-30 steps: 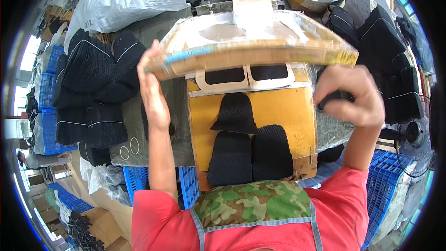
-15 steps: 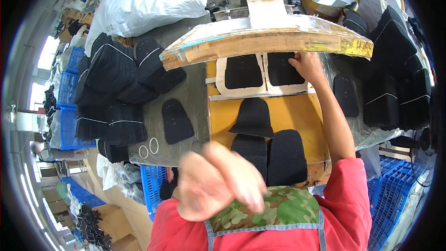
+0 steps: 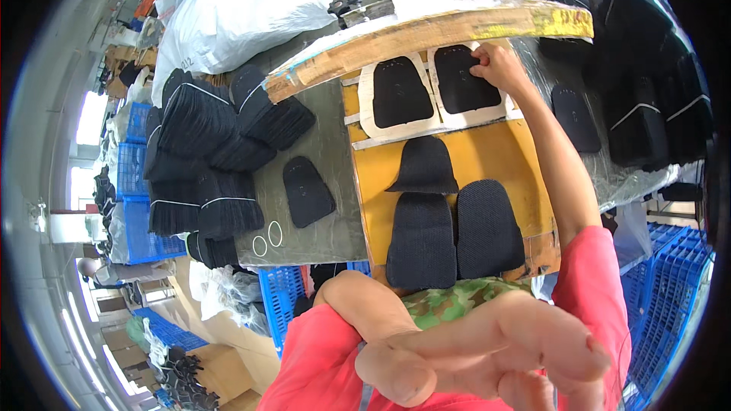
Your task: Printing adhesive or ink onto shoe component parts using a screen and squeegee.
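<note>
My left hand is raised close in front of my body, bent across to the right. Its fingers are apart and nothing shows in them. At the far side of the yellow board, my right hand bends thumb and fingers together on the upper right edge of a black rounded pad. That pad lies in a white frame. Left of it, a matching black pad fills a second white frame. Nearer me on the board lie three loose black textured pads.
A thick wooden slab hangs over the far edge of the frames. Banded stacks of black pads stand left, with more stacks at right. Single pads lie either side. Blue crates stand below, and a white sack lies behind.
My left hand has moved right and come up closer to the camera, its fingers now spreading to the right. My right hand stays at the same framed pad. The whole view has shifted and tilted slightly.
</note>
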Tool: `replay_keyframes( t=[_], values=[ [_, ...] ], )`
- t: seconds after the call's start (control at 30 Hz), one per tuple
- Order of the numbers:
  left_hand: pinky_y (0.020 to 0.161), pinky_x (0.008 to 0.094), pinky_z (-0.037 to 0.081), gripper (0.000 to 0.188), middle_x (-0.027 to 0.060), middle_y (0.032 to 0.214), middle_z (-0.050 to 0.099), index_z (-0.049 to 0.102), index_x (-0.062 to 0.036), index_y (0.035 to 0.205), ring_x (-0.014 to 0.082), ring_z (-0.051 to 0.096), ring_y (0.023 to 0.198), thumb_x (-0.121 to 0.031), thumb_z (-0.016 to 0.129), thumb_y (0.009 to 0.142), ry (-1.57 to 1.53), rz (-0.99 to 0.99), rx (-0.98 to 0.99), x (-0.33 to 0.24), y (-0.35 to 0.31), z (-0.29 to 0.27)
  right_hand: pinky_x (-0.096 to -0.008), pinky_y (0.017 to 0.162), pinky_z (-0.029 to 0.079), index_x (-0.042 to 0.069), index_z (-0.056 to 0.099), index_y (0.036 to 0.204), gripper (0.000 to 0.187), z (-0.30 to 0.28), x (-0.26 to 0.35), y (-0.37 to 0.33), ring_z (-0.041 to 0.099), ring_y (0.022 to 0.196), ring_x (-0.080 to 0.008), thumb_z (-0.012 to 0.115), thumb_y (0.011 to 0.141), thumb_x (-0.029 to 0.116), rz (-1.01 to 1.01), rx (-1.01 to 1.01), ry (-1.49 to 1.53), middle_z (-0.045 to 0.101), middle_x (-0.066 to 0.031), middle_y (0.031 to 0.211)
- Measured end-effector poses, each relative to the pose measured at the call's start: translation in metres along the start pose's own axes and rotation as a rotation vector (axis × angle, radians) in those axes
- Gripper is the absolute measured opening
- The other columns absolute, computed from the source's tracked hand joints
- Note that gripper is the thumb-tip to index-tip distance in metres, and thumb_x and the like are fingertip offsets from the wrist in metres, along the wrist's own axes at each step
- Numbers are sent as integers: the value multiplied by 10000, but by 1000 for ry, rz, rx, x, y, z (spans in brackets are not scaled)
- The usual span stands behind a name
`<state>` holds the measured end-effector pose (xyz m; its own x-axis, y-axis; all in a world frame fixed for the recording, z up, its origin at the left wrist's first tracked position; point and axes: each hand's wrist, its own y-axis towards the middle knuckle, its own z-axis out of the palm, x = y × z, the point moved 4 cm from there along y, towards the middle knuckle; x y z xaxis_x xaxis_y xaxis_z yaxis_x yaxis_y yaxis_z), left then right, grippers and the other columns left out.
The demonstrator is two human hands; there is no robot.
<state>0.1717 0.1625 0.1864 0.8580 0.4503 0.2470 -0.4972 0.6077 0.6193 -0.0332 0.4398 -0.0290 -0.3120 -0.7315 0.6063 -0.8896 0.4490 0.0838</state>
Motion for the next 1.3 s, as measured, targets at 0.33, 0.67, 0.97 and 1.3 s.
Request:
replay_keyframes(
  t=[0.33, 0.67, 0.97, 1.3],
  values=[
    [821, 490, 570, 901, 322, 1574, 72, 54, -31, 1554, 461, 616, 1104, -387, 615, 944, -43, -23, 285, 16, 9, -11, -407, 820, 540, 88, 737, 989, 315, 5, -5, -2, 697, 894, -322, 779, 735, 268, -37, -18, 31, 726, -158, 925],
    [871, 295, 454, 383, 108, 1155, 613, 559, -8, 1300, 146, 570, 922, -223, 502, 988, 2337, -406, -555, -235, 19, -88, -279, 849, 488, 58, 644, 1211, 305, -119, -107, -98, 619, 936, -129, 598, 914, 113, 177, -395, 652, 689, -53, 1016],
    [931, 459, 437, 296, 158, 1126, 541, 575, -23, 1195, 348, 537, 1107, -160, 563, 933, 3133, -474, -366, -323, 20, -177, -435, 910, 490, 48, 593, 1201, 303, -97, -162, -133, 636, 1047, -374, 520, 911, 101, 272, -352, 39, 662, -220, 1075],
    [900, 519, 419, 330, 154, 1185, 498, 551, -11, 1163, 357, 521, 1137, -183, 644, 897, 3316, -624, -548, -299, 27, -194, -462, 957, 470, 32, 593, 1190, 309, -100, -163, -136, 577, 1158, -386, 527, 897, 106, 236, -392, -158, 602, -211, 1245]
  ],
)
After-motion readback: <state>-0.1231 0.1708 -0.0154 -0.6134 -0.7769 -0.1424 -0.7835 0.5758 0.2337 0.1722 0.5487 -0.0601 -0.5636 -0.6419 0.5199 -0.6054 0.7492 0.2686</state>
